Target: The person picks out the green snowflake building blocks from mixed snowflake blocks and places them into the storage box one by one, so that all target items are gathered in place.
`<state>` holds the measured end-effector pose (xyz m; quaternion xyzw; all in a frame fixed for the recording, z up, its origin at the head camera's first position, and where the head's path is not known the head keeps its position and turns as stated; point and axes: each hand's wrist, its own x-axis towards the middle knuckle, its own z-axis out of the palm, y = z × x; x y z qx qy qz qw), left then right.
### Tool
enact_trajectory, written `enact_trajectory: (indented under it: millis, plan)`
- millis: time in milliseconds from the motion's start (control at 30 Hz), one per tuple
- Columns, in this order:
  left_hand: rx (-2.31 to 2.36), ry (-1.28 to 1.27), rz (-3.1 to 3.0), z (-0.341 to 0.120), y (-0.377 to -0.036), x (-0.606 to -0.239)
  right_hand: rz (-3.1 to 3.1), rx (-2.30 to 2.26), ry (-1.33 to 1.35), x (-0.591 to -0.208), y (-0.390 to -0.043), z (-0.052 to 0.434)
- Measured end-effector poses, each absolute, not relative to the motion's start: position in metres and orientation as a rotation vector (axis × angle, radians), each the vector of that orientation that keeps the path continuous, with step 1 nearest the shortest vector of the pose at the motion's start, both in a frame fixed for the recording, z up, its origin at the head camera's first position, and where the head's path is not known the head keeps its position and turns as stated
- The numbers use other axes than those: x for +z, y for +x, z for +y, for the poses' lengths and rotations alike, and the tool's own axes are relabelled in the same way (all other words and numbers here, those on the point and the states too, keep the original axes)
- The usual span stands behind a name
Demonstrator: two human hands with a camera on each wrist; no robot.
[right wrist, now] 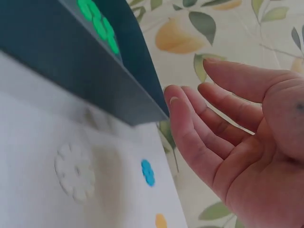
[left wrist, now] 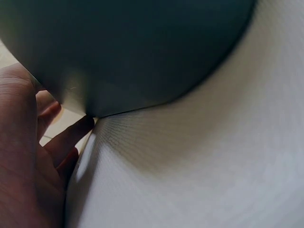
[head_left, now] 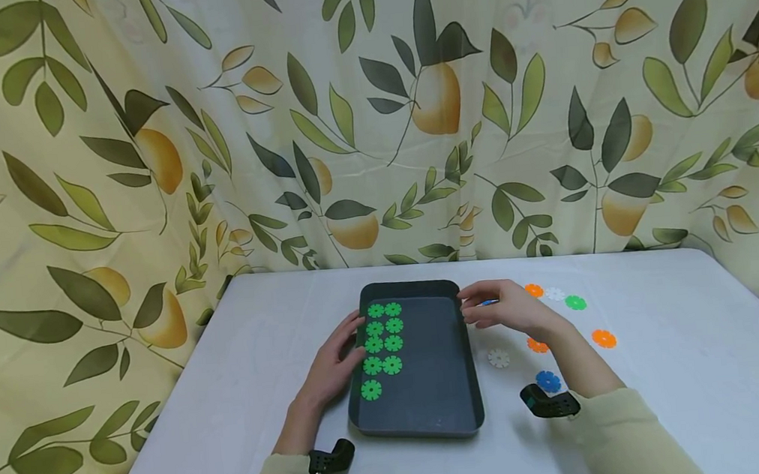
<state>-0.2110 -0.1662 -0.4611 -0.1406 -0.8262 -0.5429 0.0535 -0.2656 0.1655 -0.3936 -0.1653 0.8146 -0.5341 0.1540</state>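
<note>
A dark grey rectangular tray (head_left: 438,367) lies lengthwise on the white-covered table. Several green notched discs (head_left: 392,364) line its left side in two columns. My left hand (head_left: 328,366) grips the tray's left side, thumb over the rim and fingers along the outer wall; the left wrist view has a fingertip against the tray's lower edge. By the upper right rim, my right hand (head_left: 504,305) is loosely bent, thumb apart from the fingers, holding nothing. Under its fingers a blue disc (right wrist: 147,172) lies on the table, mostly hidden in the head view.
Right of the tray lie loose discs: a white one (head_left: 498,358), a blue one (head_left: 548,382), a green one (head_left: 576,302) and orange ones (head_left: 604,338). A leaf-and-fruit patterned curtain (head_left: 396,115) hangs behind the table and along its left.
</note>
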Motion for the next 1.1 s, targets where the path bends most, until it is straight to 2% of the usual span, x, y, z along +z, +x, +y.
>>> enact_trajectory:
  millis: [267, 1100]
  plan:
    - [-1.612, -0.462, -2.551, -0.176, -0.226, -0.484, 2.375, -1.526, -0.442, -0.391, -0.264, 0.195]
    - [-1.591, -0.517, -2.552, -0.180, -0.228, -0.487, 2.534, -1.431, -0.255, -0.402, -0.262, 0.265]
